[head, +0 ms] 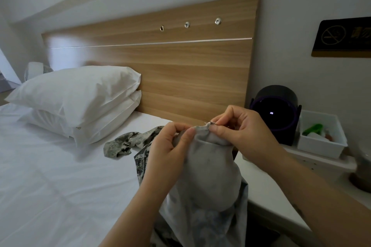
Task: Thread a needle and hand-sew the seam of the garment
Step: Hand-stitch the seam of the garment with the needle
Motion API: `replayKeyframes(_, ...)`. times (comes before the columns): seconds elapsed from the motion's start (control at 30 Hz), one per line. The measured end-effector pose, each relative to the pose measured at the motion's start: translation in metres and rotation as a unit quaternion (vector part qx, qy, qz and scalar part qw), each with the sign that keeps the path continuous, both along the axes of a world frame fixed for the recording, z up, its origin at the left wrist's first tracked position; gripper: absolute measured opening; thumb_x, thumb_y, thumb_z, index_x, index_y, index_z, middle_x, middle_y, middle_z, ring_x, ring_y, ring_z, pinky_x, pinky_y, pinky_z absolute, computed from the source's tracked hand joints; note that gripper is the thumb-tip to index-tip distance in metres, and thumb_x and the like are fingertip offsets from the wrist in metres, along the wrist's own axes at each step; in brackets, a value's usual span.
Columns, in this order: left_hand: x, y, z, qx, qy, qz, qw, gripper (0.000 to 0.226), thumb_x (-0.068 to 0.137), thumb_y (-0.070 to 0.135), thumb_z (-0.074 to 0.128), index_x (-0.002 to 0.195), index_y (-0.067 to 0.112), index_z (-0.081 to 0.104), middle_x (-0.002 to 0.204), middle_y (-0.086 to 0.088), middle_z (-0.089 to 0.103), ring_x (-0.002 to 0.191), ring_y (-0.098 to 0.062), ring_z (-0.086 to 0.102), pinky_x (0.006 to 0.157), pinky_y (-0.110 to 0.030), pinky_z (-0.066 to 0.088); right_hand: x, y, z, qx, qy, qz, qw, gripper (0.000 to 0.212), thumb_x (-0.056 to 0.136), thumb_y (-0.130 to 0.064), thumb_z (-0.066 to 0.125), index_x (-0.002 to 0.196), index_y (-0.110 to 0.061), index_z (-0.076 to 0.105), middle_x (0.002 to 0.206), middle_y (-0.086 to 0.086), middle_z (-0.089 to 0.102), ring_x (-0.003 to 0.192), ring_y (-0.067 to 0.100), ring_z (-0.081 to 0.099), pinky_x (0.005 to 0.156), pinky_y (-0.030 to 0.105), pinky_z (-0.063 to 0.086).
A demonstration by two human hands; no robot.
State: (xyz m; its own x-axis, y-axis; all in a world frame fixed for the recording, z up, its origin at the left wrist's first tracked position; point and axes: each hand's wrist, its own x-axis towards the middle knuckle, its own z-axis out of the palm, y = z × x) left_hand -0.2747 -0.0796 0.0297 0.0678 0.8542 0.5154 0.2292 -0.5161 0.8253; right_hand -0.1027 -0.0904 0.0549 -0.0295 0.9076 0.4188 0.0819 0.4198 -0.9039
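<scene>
The left hand (170, 146) and right hand (241, 130) are close together, each pinching the top edge of the garment (208, 168). The garment is held up between them, its grey cloth hanging down and a camouflage part trailing onto the bed (50, 176). A thin needle (208, 122) seems to poke out by the right fingertips; whether they grip it or only cloth I cannot tell. The cloth looks light, limp and likely to bunch, so it is best held taut just beside the seam. The needle is likely stiff, sharp and slippery. Pillows (80, 96) lie beyond.
</scene>
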Motion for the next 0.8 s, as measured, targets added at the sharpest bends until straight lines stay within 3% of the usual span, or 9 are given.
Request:
replayKeyframes(0.1,-0.002,0.001,0.002,-0.009,0.029,-0.019,0.999,0.014,0.09,0.021,0.063,0.078,0.028,0.067,0.076,0.007,0.069,0.071,-0.003,0.062,0.065,-0.013,0.047,0.008,0.001,0.0,-0.032,-0.002,0.026,0.999,0.016,0.07,-0.013,0.077,0.068,-0.012,0.062,0.079,0.001,0.074,0.076,0.011,0.069,0.071,0.021,0.056)
replayKeyframes(0.23,-0.001,0.001,0.003,-0.014,0.069,-0.034,0.997,0.014,0.09,0.019,0.063,0.08,0.026,0.068,0.077,0.013,0.069,0.072,0.001,0.062,0.067,-0.012,0.046,0.026,0.003,0.009,-0.1,-0.077,0.113,0.986,0.017,0.06,-0.034,0.079,0.068,-0.021,0.07,0.078,0.006,0.073,0.07,0.012,0.067,0.063,0.019,0.054)
replayKeyframes(0.3,-0.001,0.001,0.001,-0.021,0.075,-0.043,0.996,0.015,0.09,0.019,0.063,0.077,0.027,0.067,0.073,0.015,0.068,0.069,0.003,0.059,0.065,-0.011,0.044,0.033,0.009,0.013,-0.109,-0.111,0.116,0.981,0.021,0.061,-0.038,0.078,0.073,-0.021,0.074,0.084,0.005,0.074,0.075,0.015,0.068,0.068,0.023,0.056)
replayKeyframes(0.4,0.0,0.0,0.002,-0.031,0.079,-0.052,0.995,0.02,0.09,0.021,0.063,0.073,0.03,0.064,0.067,0.02,0.063,0.063,0.007,0.054,0.061,-0.008,0.041,0.036,0.021,0.016,-0.1,-0.207,0.07,0.971,0.007,0.077,-0.027,0.074,0.083,-0.023,0.076,0.088,-0.003,0.074,0.086,0.014,0.069,0.079,0.025,0.056)
replayKeyframes(0.5,0.0,0.0,0.002,-0.041,0.079,-0.057,0.994,0.02,0.091,0.022,0.062,0.073,0.03,0.065,0.067,0.02,0.063,0.063,0.006,0.055,0.061,-0.008,0.042,0.029,0.024,0.019,-0.082,-0.317,0.089,0.941,0.018,0.087,-0.009,0.065,0.087,-0.025,0.074,0.075,-0.019,0.071,0.073,-0.004,0.065,0.065,0.008,0.048)
replayKeyframes(0.8,-0.002,0.003,-0.001,-0.084,0.046,-0.087,0.992,0.019,0.092,0.022,0.06,0.074,0.023,0.067,0.066,0.015,0.061,0.063,-0.001,0.054,0.062,-0.014,0.045,0.026,0.024,0.019,-0.05,-0.362,0.091,0.926,0.023,0.088,-0.007,0.061,0.087,-0.027,0.073,0.07,-0.025,0.066,0.07,-0.006,0.061,0.062,0.008,0.045)
